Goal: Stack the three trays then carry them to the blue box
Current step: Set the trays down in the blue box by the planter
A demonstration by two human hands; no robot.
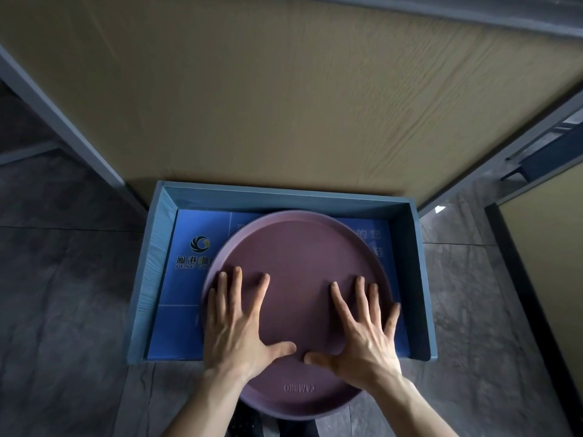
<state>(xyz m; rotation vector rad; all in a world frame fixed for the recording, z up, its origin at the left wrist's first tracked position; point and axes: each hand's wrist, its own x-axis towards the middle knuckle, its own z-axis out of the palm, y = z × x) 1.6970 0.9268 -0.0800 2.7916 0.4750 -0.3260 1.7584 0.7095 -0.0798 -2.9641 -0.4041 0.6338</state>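
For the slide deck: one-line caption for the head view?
Both hands, left hand and right hand, press flat on purple round tray over blue box.

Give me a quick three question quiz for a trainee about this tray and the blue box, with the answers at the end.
1. True or false: the purple tray lies fully inside the blue box.
2. Which hand grips the tray rim? A) left hand B) right hand C) neither, both rest flat with fingers spread
3. Fill in: the box stands on the ______.

Key
1. False; its near edge juts out over the box's front edge.
2. C
3. Floor
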